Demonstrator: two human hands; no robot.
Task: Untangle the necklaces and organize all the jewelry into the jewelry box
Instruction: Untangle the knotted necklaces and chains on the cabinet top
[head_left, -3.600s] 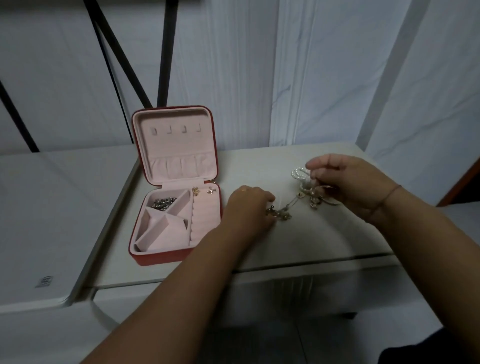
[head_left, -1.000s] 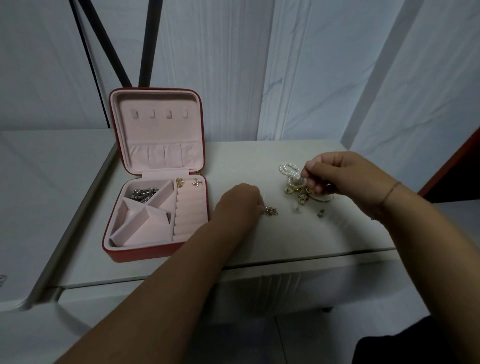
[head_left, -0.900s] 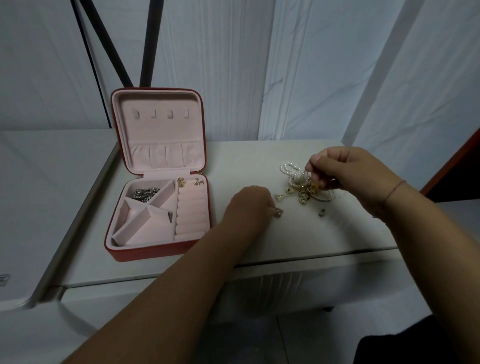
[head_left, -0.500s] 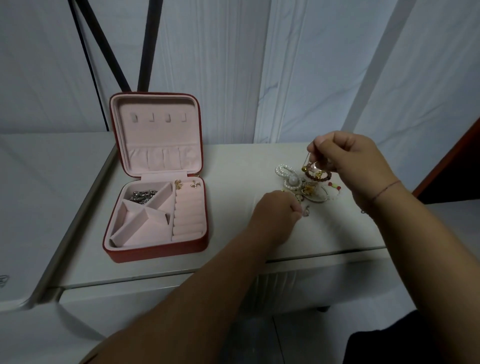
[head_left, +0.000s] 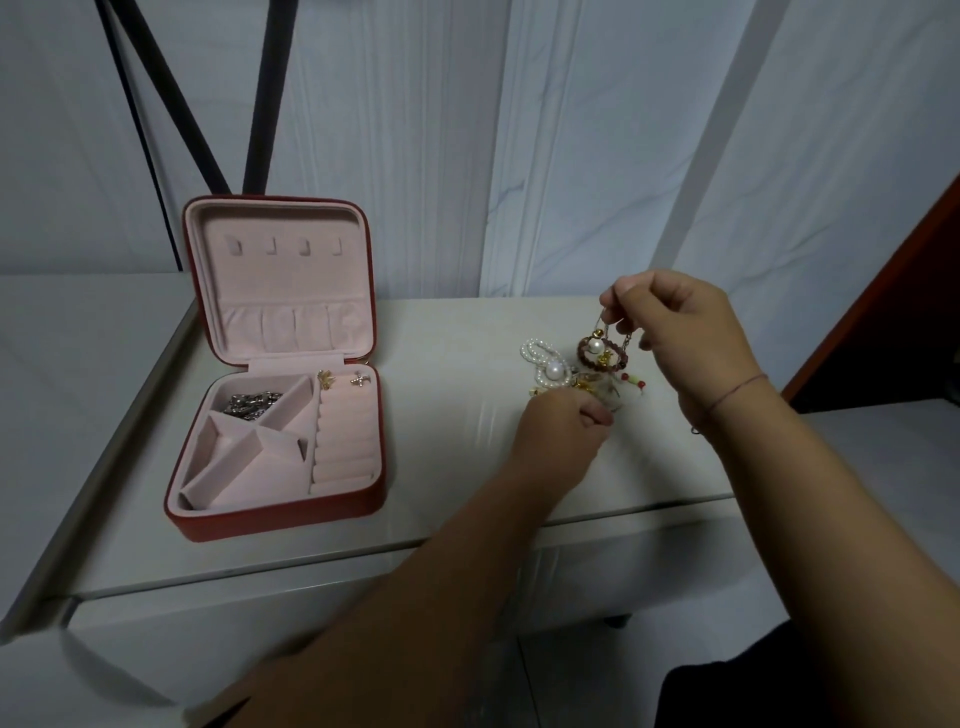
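A red jewelry box (head_left: 280, 512) with pink lining lies open on the white table (head_left: 457, 467). A silver chain (head_left: 252, 405) fills its back-left compartment, and two gold earrings (head_left: 340, 379) sit above the ring rolls. To the right lies a tangled jewelry pile with a pearl strand (head_left: 543, 361). My right hand (head_left: 675, 338) pinches a thin chain and lifts a dark beaded ring with a pearl (head_left: 597, 353) above the pile. My left hand (head_left: 561, 431) is closed on the near edge of the tangle, hiding part of it.
White curtains hang behind the table. Black rods (head_left: 208, 104) cross at the upper left. A second pale surface (head_left: 67, 364) adjoins the table on the left, and the table's front edge runs just below my left hand.
My right hand has raised the chain with the beaded ring off the pile. My left hand has moved right from loose pieces on the table onto the tangle.
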